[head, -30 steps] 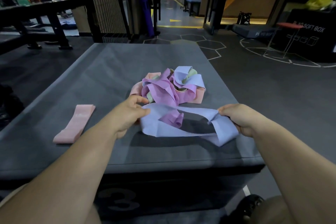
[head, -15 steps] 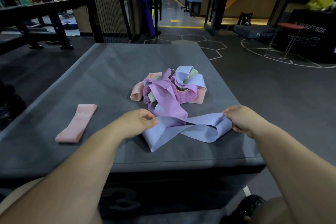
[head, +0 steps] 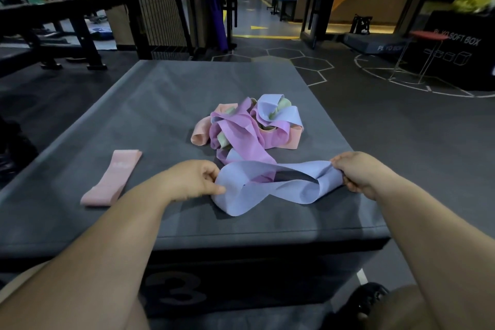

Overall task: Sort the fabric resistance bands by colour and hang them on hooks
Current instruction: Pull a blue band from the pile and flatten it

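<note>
Sorting step; hanging is not started. We hold the blue band [head: 267, 190] at the near edge of the box [head: 160, 94]. Our left hand [head: 195, 181] pinches its left end between thumb and curled fingers. Our right hand [head: 359, 171] grips the bunched right end. The band spans between both hands, twisted once, with the loop gaping mid-span and the lower fold lying on the box top.

A purple band [head: 241, 139] trails down from the pile [head: 249, 126] and goes under or through the blue loop; we cannot tell which. The pile sits mid-box, just behind the blue band: purple, blue, peach and pale green bands, tangled. A pink band [head: 112, 178] lies flat and apart at the left and looks sorted. No hooks are in view.

Next move, as we judge it: free the blue from the purple tail, untwist it, flatten it, and lay it in its own spot away from the pink. This calls for a light pull, since a hard tug would likely drag the pile.

The bands are wide, flat fabric loops, matte, soft and limp, and they crease easily. The pink one looks stiffer and keeps its shape. The box has a grey, smooth, padded-looking cover with rounded edges and a "3" on the front.
</note>
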A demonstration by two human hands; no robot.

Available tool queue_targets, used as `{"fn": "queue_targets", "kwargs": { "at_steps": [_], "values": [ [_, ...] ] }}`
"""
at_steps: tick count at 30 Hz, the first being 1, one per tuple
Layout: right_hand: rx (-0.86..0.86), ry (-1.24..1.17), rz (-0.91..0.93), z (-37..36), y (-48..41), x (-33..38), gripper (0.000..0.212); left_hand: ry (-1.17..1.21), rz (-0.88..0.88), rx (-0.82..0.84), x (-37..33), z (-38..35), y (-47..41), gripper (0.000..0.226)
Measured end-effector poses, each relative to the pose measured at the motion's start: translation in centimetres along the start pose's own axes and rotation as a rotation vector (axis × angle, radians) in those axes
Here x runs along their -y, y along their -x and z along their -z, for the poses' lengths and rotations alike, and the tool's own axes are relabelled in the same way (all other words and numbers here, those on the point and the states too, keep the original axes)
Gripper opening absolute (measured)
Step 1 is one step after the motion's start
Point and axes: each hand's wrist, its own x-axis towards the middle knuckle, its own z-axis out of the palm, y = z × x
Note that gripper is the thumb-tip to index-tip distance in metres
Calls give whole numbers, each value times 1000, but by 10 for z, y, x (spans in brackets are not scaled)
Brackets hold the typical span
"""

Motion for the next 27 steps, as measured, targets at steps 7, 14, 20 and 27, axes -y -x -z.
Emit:
{"fn": "queue_targets", "kwargs": {
  "at_steps": [7, 14, 20, 27],
  "values": [
    [-40, -52, 2, 6, -1, -4, 26, 237, 74, -68, -5, -5, -1, 13],
    [-67, -196, -35, 7, 0, -8, 25, 70, 154, -269, -7, -7, -2, 5],
    [-22, -371, -76, 4, 3, -7, 31, 205, 153, -154, 0, -9, -5, 14],
    [-28, -542, -186, 4, -4, -9, 16, 81, 90, -24, 8, -2, 1, 39]
  ]
}}
